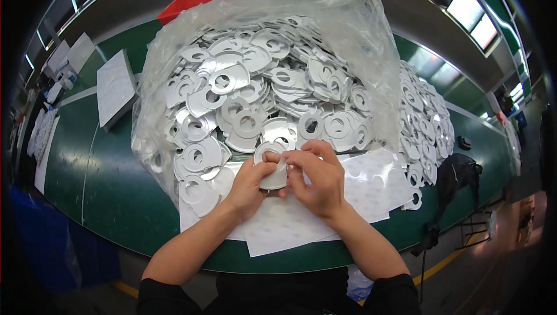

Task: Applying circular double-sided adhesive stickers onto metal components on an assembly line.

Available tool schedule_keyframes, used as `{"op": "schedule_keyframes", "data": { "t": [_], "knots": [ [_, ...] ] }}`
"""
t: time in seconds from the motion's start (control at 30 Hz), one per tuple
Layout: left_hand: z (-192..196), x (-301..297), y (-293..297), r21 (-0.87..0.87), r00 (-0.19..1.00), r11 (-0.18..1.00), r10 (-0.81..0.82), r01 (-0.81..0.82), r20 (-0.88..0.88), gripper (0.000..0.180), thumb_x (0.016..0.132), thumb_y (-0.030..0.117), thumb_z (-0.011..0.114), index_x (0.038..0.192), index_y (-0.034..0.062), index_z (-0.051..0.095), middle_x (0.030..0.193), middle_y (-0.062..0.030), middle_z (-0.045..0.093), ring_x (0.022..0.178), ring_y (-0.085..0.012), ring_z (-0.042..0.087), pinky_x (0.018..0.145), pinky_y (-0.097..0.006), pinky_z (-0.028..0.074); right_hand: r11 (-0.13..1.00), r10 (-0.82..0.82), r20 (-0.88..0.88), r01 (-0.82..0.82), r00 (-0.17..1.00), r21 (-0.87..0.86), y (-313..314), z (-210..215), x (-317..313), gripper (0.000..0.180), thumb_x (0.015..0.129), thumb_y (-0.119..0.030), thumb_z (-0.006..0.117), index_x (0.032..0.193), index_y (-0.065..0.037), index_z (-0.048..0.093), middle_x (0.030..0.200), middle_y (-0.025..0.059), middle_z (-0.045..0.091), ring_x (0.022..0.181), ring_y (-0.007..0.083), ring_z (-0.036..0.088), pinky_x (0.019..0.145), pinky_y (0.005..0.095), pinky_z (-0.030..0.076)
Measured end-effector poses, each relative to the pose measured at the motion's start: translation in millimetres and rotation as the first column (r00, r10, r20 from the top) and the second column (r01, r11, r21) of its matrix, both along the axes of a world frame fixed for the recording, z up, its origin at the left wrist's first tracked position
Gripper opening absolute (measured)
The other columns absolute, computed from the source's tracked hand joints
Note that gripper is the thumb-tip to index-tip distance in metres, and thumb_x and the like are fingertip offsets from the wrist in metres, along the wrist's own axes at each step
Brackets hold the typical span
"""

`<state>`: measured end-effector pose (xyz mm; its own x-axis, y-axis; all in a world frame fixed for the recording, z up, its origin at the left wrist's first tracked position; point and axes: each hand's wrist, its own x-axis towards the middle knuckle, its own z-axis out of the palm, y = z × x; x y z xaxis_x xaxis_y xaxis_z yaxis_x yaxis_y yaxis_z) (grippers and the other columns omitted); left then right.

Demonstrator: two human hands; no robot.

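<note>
A white, flat plastic piece with a round hole (274, 179) is gripped in my left hand (246, 192), its thumb laid along the near left of the hole. My right hand (319, 183) is at the piece's right edge, fingers curled and tips pinched together. Whatever those fingertips hold, if anything, is too small to make out. Just beyond both hands lies a large heap of similar white pieces (237, 119), spilling out of a clear plastic bag (348, 10). Beneath my hands are white sheets (293, 227) with faint round marks.
More white ringed pieces (419, 119) are heaped on the right of the green table (67, 158). Near them lies a black object with a cable (455, 178). A white box (116, 89) stands at the left, and a red bin (184, 5) shows behind the bag.
</note>
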<state>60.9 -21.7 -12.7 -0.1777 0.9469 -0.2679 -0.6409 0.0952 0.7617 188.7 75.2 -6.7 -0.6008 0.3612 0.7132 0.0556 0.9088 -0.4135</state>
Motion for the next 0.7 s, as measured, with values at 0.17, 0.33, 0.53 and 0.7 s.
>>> {"op": "schedule_keyframes", "data": {
  "t": [0.17, 0.33, 0.53, 0.7],
  "knots": [
    [-2.8, 0.4, -1.4, -0.016, 1.000, 1.000, 0.013, -0.013, -0.011, 0.024, 0.089, 0.016, 0.044, 0.109, 0.0051, 0.049, 0.090, -0.0103, 0.060, 0.075, -0.0180, 0.060, 0.061, -0.031, 0.050, 0.986, -0.163, -0.021, 0.164, 0.986, 0.038, -3.9, 14.4, -3.4, 0.030, 0.065, 0.005, 0.062, 0.094, -0.004, 0.062, 0.100, 0.0089, 0.065, 0.088, 0.0274, 0.055, 0.067, 0.0319, 0.047],
    [2.3, 5.0, -1.0, 0.015, 0.993, 0.999, -0.050, 0.052, -0.111, 0.031, 0.091, 0.017, 0.044, 0.120, 0.0063, 0.040, 0.093, -0.0106, 0.058, 0.078, -0.0165, 0.060, 0.061, -0.029, 0.050, 0.679, -0.002, 0.066, 0.050, 0.998, -0.733, 1.4, 8.4, 0.7, 0.024, 0.076, -0.004, 0.062, 0.100, -0.001, 0.065, 0.088, 0.0088, 0.065, 0.074, 0.0144, 0.059, 0.055, 0.0263, 0.047],
    [0.4, 5.2, -1.4, 0.056, 0.982, 0.992, -0.100, 0.110, -0.162, 0.035, 0.093, 0.017, 0.043, 0.126, 0.0067, 0.035, 0.093, -0.0115, 0.057, 0.077, -0.0170, 0.059, 0.060, -0.028, 0.049, 0.420, 0.076, -0.012, -0.043, 0.997, -0.906, 0.3, 18.4, 1.6, 0.022, 0.080, -0.005, 0.058, 0.098, 0.005, 0.065, 0.060, 0.0049, 0.059, 0.048, 0.0093, 0.058, 0.046, 0.0199, 0.043],
    [1.5, 4.7, -1.9, 0.056, 0.959, 0.982, -0.164, 0.181, -0.230, 0.043, 0.094, 0.020, 0.043, 0.133, 0.0085, 0.028, 0.093, -0.0125, 0.058, 0.076, -0.0176, 0.059, 0.060, -0.027, 0.048, 0.463, 0.036, 0.032, 0.012, 0.999, -0.886, 3.3, 12.0, 4.6, 0.016, 0.078, -0.008, 0.063, 0.088, 0.004, 0.066, 0.066, 0.0036, 0.061, 0.057, 0.0045, 0.053, 0.049, 0.0191, 0.042]
  ]
}}
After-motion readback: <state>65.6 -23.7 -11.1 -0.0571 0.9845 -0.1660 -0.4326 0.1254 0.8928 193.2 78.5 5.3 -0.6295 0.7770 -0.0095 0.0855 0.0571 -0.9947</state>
